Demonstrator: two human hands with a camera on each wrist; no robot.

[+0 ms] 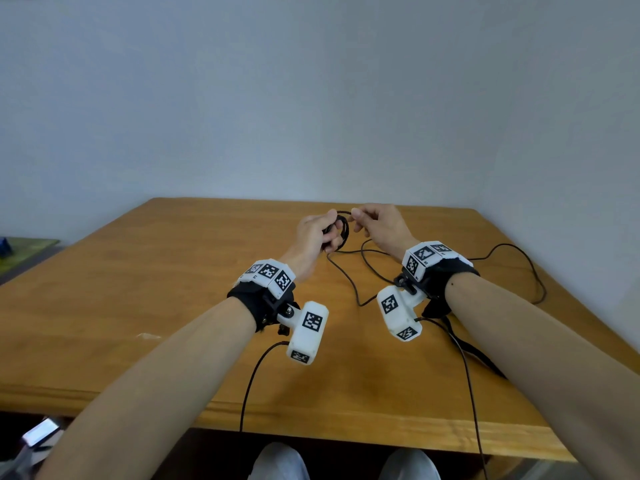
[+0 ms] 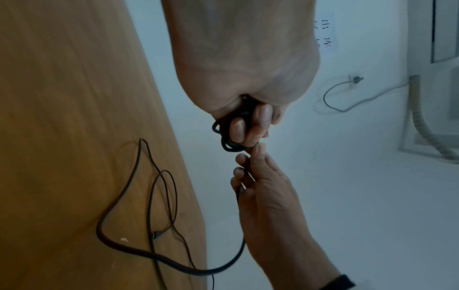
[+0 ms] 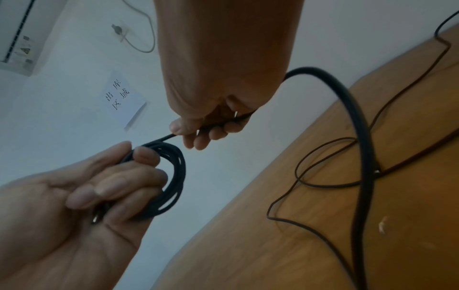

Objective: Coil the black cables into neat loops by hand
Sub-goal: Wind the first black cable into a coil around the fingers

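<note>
Cable [image 1: 349,275]: thin, black and limp, so we judge it light, soft and easy to bend, though likely to twist and spring out of shape if let loose. Part of it is already wound into a small coil [image 3: 171,176] of several turns, held up above the bench [image 1: 138,306]. The rest trails down in loose curves over the wood near the right forearm, with one long bend running out toward the right edge.

Our left hand [image 1: 317,233] has its fingers curled round the coil, pinning the turns against the palm; a metal plug end shows near the palm in the right wrist view. Our right hand [image 1: 377,226] pinches the free run between thumb and fingers just beside the coil, the cable passing on through the closed hand.

The best hold, we think, is as now: one hand clamping the turns at a single spot, the other sliding along the slack a loop's length at a time, grip gentle enough to let twist run out.

The slack crosses over itself on the bench, so it could snag as we draw it in. The wall stands close behind and to the right; the open room lies to the left and toward us. Thin leads from the wrist cameras hang near the front edge, and we should keep the cable apart from them.
</note>
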